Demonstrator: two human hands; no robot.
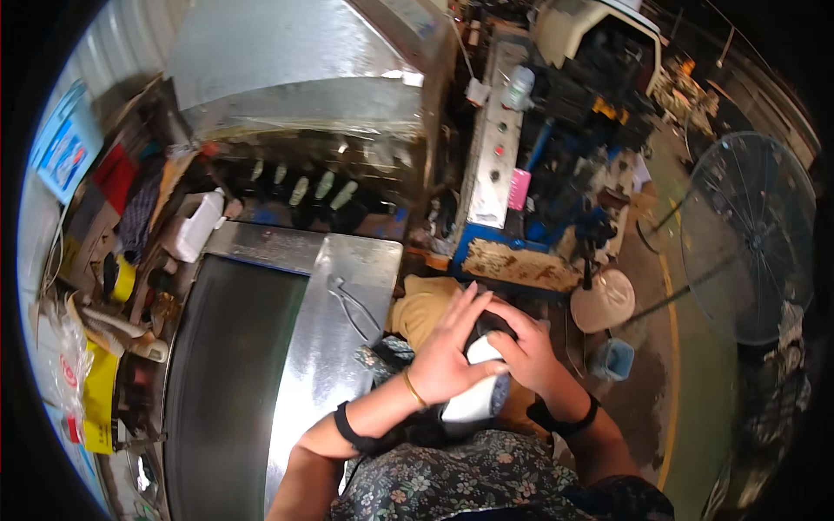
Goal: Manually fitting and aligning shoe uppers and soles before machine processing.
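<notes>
Close to my body, over my lap, I hold a white and dark shoe point(478, 391) between both hands. My left hand point(447, 352) lies along its left side with the fingers stretched together over the dark end and the thumb across the white part. From the right, my right hand point(521, 347) wraps round it, the thumb pressing on the white surface. Palms and fingers hide much of the shoe. On the shiny metal plate point(326, 391) to my left lie metal pincers point(352, 308), apart from my hands.
A dark conveyor belt point(234, 347) runs at the left, with several dark shoe-like pieces point(326, 195) beyond it under a metal hood point(287, 69). A blue machine point(495, 239) stands ahead. At the right are a beige container point(602, 301), a blue bucket point(613, 359) and a large fan point(751, 239).
</notes>
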